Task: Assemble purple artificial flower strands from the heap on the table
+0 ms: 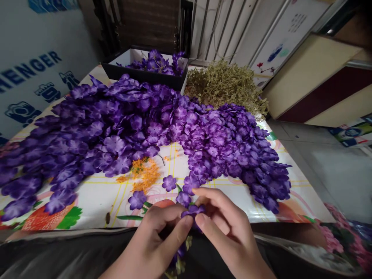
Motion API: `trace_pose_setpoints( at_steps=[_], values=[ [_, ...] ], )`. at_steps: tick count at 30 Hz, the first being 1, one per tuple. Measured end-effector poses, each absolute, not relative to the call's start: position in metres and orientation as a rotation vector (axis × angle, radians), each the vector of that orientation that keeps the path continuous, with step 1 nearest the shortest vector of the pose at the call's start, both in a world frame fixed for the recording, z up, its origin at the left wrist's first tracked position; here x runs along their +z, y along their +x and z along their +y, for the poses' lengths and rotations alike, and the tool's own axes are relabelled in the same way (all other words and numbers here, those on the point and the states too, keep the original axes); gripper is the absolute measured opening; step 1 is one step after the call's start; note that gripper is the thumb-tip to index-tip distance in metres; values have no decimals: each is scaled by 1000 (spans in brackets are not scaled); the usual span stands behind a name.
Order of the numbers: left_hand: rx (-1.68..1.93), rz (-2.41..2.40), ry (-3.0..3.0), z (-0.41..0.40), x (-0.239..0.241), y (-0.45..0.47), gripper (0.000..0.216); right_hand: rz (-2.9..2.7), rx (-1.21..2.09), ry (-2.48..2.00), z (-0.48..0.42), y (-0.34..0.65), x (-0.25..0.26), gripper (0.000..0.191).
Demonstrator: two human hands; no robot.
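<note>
My left hand [158, 242] and my right hand [223, 228] meet at the table's near edge, both pinched on one small purple fabric flower [193, 210]. A pale green stem [183, 257] with purple bits hangs below the left fingers. Loose purple flowers [169, 183] lie just beyond the hands, next to a small heap of orange bits [143, 175].
A big pile of purple petals [95, 131] covers the table's left, another pile [232, 151] its right. A black-and-white box [145, 71] of purple flowers and a heap of dry green stems [225, 83] sit at the back. The patterned tablecloth [99, 201] shows in front.
</note>
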State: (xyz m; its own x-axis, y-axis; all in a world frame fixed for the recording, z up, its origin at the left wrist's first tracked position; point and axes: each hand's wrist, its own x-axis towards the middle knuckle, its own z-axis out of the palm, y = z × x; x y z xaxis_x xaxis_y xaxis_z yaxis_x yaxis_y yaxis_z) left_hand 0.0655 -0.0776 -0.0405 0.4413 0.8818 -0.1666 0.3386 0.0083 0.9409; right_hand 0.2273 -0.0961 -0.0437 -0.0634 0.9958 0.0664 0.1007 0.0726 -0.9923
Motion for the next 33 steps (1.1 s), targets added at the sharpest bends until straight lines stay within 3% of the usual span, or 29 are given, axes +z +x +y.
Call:
trace_pose_setpoints(
  at_steps=[4,8,12,19,33],
  values=[
    [702,1129,1806,-77,-40,67,28,-1470,989,-1107,-92,228,-42,17],
    [770,1175,1774,-80,-41,68,28,-1621,563,-1042,-93,228,-44,27],
    [683,1043,1393,-81,-36,68,28,-1724,361,-993,-96,227,-44,32],
    [599,934,1024,-78,-27,67,30,-1757,326,-1030,-97,224,-46,31],
    [613,884,979,-78,-32,66,35,-1688,477,-1040,-100,221,-46,33]
  ],
)
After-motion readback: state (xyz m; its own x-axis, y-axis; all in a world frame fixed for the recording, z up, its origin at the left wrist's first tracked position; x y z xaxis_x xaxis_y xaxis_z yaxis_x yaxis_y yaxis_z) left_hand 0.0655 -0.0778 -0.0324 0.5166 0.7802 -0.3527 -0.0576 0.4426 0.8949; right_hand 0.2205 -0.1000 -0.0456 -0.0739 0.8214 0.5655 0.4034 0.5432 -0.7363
